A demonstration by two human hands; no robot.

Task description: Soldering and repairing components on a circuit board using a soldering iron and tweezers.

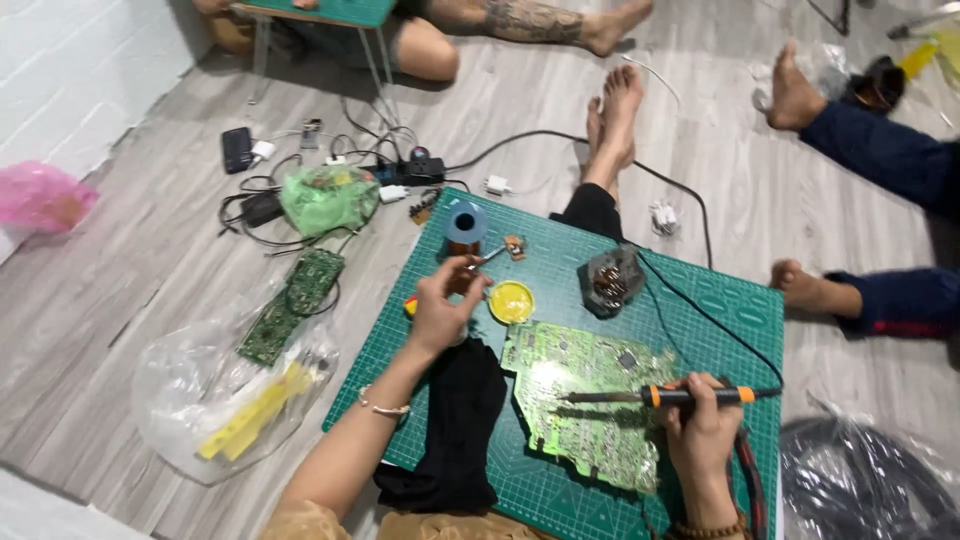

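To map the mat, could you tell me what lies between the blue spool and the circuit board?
In the head view, a round yellow tin lies between the blue spool and the circuit board.

Left hand [443, 300] reaches forward, fingers pinched; right hand [700, 425] curled in a closed grip.

Home floor turned workshop (barefoot sitters); cutting mat [700, 300], circuit board [590, 400], soldering iron [650, 396].

The small item pinched in the left hand [445, 300] is too tiny to identify; the black bag [870, 480] is cropped by the frame's corner.
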